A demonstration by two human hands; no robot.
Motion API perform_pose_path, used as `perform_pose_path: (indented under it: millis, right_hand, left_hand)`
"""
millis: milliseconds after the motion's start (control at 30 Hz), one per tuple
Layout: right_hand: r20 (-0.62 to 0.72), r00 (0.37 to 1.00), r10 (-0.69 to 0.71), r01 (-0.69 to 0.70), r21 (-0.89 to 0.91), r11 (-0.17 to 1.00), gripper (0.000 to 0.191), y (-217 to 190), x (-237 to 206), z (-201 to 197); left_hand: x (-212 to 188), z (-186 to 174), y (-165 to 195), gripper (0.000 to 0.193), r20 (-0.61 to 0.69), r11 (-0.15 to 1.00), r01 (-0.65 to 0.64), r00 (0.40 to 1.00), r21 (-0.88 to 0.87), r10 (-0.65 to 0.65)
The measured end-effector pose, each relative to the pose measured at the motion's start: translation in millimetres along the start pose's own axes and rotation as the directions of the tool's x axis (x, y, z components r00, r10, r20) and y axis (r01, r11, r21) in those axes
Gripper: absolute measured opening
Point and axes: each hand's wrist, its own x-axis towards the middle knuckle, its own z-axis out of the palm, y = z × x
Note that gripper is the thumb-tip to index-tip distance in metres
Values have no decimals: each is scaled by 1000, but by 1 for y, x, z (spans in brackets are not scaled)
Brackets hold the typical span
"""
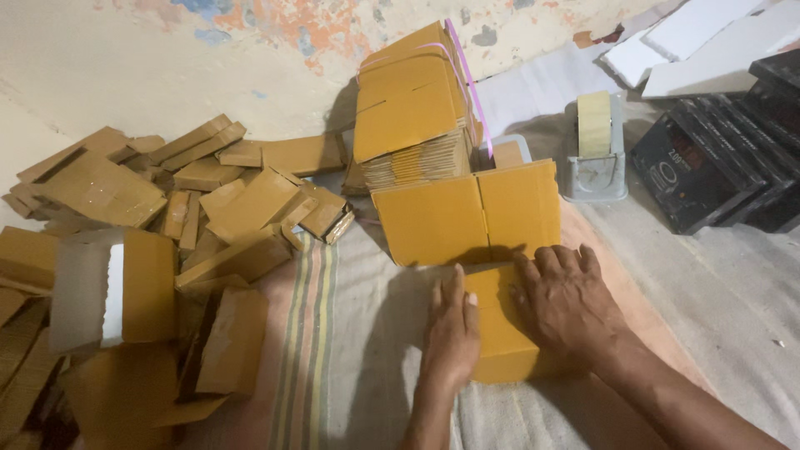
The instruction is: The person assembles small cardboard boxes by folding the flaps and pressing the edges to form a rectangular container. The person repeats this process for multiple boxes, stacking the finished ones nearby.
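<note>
Left hand (451, 327) flat, fingers together, pressed against left edge of one yellow-brown cardboard box (498, 321) on cloth (367, 333); right hand (565, 304) spread, palm down on same box, two flaps raised behind. Beyond, one banded stack of flat blanks (412, 108). Left, heap of folded boxes (167, 242), too many to count. Right, one grey tape dispenser (596, 150), black cartons (717, 150).

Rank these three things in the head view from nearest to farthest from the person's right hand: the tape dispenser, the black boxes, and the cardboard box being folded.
1. Cardboard box being folded: directly under the right hand.
2. Tape dispenser: beyond the hand, slightly right.
3. Black boxes: far right, past the dispenser.
</note>
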Motion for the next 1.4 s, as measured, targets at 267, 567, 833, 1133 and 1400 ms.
perform_pose_path:
  millis: [267, 567, 833, 1133, 1400]
  right_hand:
    - [-72, 996, -45, 42, -42, 998, 71, -13, -12, 10]
    - [-310, 915, -257, 292, 70, 954, 80, 11, -47, -2]
    - [-455, 773, -442, 492, -10, 871, 85, 20, -62, -6]
    - [-387, 874, -295, 343, 61, 937, 80, -48, -48, 9]
    - [-285, 903, -321, 353, 65, 934, 93, 11, -65, 5]
  left_hand:
    - [-42, 10, -6, 54, -192, 781, -536, 771, 319, 607]
    - [-39, -13, -19, 91, -30, 688, -654, 717, 315, 696]
    - [-36, -8, -24, 90, -79, 687, -674, 696, 270, 714]
    - [-36, -8, -27, 102, -78, 732, -616, 747, 292, 660]
    - [-37, -7, -26, 104, -119, 719, -654, 715, 233, 689]
